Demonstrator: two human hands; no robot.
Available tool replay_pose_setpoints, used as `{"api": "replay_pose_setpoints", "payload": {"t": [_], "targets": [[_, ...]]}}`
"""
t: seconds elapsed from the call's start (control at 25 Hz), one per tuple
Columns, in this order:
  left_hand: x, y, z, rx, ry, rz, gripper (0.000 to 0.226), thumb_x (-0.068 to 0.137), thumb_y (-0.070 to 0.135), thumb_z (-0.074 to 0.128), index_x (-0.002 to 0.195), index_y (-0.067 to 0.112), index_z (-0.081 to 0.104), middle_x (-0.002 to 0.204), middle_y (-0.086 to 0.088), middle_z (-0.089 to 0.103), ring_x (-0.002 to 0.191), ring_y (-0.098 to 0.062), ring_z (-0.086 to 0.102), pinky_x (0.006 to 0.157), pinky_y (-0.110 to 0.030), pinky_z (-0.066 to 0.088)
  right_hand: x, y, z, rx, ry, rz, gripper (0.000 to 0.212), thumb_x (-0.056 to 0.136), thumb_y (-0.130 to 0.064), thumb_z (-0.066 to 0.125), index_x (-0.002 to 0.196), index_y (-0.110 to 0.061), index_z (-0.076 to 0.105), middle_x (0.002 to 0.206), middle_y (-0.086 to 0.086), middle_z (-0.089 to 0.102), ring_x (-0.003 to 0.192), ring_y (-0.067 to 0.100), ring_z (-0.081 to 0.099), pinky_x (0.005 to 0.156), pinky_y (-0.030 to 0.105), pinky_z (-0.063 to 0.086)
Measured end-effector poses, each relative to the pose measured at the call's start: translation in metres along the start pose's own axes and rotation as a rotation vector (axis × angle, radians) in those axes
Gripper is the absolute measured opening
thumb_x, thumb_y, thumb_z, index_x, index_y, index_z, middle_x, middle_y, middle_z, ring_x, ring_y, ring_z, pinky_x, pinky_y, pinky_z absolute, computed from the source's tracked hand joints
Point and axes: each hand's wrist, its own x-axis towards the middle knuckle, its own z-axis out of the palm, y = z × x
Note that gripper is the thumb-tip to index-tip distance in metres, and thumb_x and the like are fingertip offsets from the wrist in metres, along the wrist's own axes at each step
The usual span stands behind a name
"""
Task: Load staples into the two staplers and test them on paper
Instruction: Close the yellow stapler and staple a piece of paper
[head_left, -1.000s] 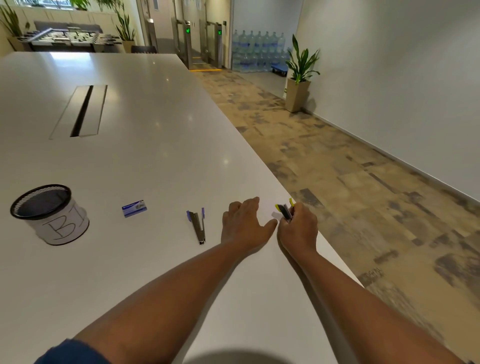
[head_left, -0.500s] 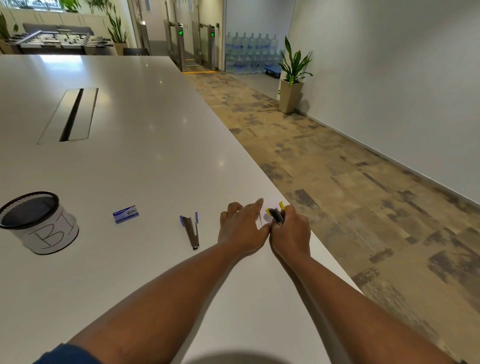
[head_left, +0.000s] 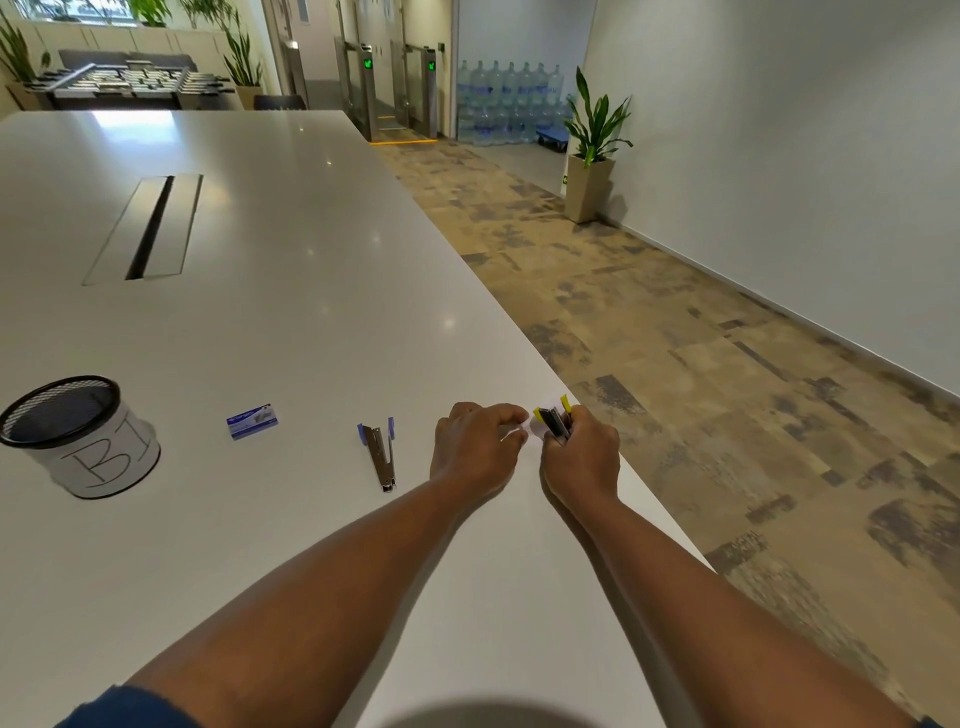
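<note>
From the head camera, your right hand (head_left: 581, 462) is wrapped round the yellow stapler (head_left: 554, 422) near the right edge of the bench (head_left: 291, 291), with its yellow-tipped end poking out beyond your knuckles. Your left hand (head_left: 475, 452) sits just beside it, fingers curled in and pinching a small white scrap, most likely the paper (head_left: 522, 428), right at the stapler's mouth. The scrap is mostly hidden, so whether it already sits between the stapler's arms cannot be told.

This looks like the test of the yellow stapler. To do it well, feed the paper squarely into the throat until it stops, and keep your left fingertips back from the striking end. Then squeeze with your right hand in one firm, even stroke; a half squeeze tends to jam a staple. Hold the stapler level so the staple's legs fold flat.

To the left, the blue stapler (head_left: 382, 453) lies on the bench, well apart from your hands, its metal arm looking swung open. The staple box (head_left: 252, 421) lies farther left, apart from it. That stapler probably wants its turn next, though the view does not show whether it is loaded.

At the far left stands a black mesh cup (head_left: 78, 436) with a white band marked in pen.
</note>
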Motion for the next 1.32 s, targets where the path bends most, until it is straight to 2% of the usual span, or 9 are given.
{"api": "replay_pose_setpoints", "payload": {"t": [0.16, 0.36, 0.48, 0.56, 0.68, 0.8, 1.0, 1.16, 1.32], "targets": [[0.002, 0.0, 0.0, -0.008, -0.011, -0.033, 0.031, 0.095, 0.038, 0.061, 0.125, 0.038, 0.07, 0.118, 0.008, 0.073, 0.123, -0.016, 0.051, 0.1, -0.035, 0.039, 0.005, 0.0, 0.0, -0.002, 0.005, 0.052, 0.016, 0.09, -0.023, 0.067, 0.102, -0.012, 0.065, 0.099, 0.007, 0.067, 0.097, 0.032, 0.058, 0.074, 0.036, 0.044], [-0.005, 0.002, -0.003, -0.029, -0.017, -0.032, 0.048, 0.093, 0.036, 0.066, 0.14, 0.035, 0.056, 0.131, 0.005, 0.068, 0.128, -0.02, 0.052, 0.105, -0.036, 0.037, 0.0, -0.003, -0.005, 0.211, -0.001, 0.119, 0.016, 0.093, -0.031, 0.067, 0.103, -0.02, 0.062, 0.09, -0.006, 0.064, 0.09, 0.026, 0.061, 0.074, 0.036, 0.046], [-0.015, 0.005, -0.01, -0.213, -0.041, -0.091, 0.06, 0.095, 0.028, 0.065, 0.15, 0.032, 0.041, 0.136, 0.005, 0.065, 0.125, -0.016, 0.058, 0.107, -0.037, 0.046, -0.006, -0.009, -0.013, 0.339, 0.005, 0.119, 0.009, 0.094, -0.031, 0.066, 0.096, -0.029, 0.057, 0.084, -0.014, 0.063, 0.08, 0.016, 0.063, 0.07, 0.033, 0.045], [-0.024, 0.007, -0.015, -0.424, -0.033, -0.15, 0.058, 0.097, 0.023, 0.063, 0.15, 0.03, 0.04, 0.121, 0.007, 0.07, 0.112, -0.011, 0.064, 0.096, -0.031, 0.05, -0.01, -0.014, -0.017, 0.49, 0.0, 0.125, 0.01, 0.095, -0.026, 0.066, 0.091, -0.026, 0.057, 0.08, -0.01, 0.064, 0.072, 0.009, 0.062, 0.067, 0.03, 0.048], [-0.039, 0.005, -0.032, -0.629, 0.074, -0.227, 0.046, 0.097, 0.014, 0.062, 0.14, 0.026, 0.05, 0.09, 0.004, 0.073, 0.088, -0.009, 0.068, 0.08, -0.019, 0.047, -0.018, -0.034, -0.02, 0.687, -0.041, 0.123, 0.014, 0.094, -0.013, 0.067, 0.086, -0.019, 0.058, 0.072, -0.006, 0.057, 0.054, -0.001, 0.051, 0.058, 0.015, 0.045], [-0.05, -0.003, -0.071, -0.696, 0.213, -0.24, 0.031, 0.097, 0.012, 0.063, 0.122, 0.028, 0.055, 0.075, 0.002, 0.069, 0.072, -0.011, 0.065, 0.072, -0.024, 0.049, -0.031, -0.069, -0.014, 0.688, -0.154, 0.046, 0.01, 0.093, -0.013, 0.068, 0.086, -0.016, 0.061, 0.072, -0.003, 0.058, 0.052, 0.0, 0.051, 0.053, 0.01, 0.044], [-0.077, -0.035, -0.151, -0.641, 0.291, -0.263, 0.029, 0.097, 0.007, 0.055, 0.114, 0.029, 0.062, 0.087, 0.002, 0.071, 0.066, -0.006, 0.064, 0.054, -0.017, 0.046, -0.069, -0.132, 0.004, 0.812, -0.381, -0.011, 0.017, 0.091, -0.011, 0.071, 0.096, -0.027, 0.07, 0.095, -0.011, 0.073, 0.08, -0.002, 0.068, 0.069, 0.01, 0.052], [-0.109, -0.066, -0.197, -0.716, 0.193, -0.293, 0.045, 0.089, -0.01, 0.045, 0.102, 0.02, 0.076, 0.104, -0.008, 0.074, 0.079, -0.017, 0.065, 0.068, -0.028, 0.052, -0.098, -0.162, 0.016, 0.897, -0.531, 0.046, 0.009, 0.09, -0.008, 0.072, 0.096, -0.014, 0.073, 0.084, -0.002, 0.07, 0.076, 0.016, 0.064, 0.069, 0.027, 0.05], [-0.133, -0.085, -0.225, -0.569, 0.19, -0.213, 0.03, 0.094, 0.004, 0.065, 0.097, 0.031, 0.077, 0.093, 0.008, 0.073, 0.068, -0.006, 0.059, 0.068, -0.022, 0.049, -0.112, -0.182, 0.02, 1.066, -0.755, 0.254, 0.005, 0.09, -0.008, 0.07, 0.093, -0.012, 0.07, 0.079, 0.005, 0.066, 0.067, 0.016, 0.062, 0.061, 0.029, 0.048]]}}
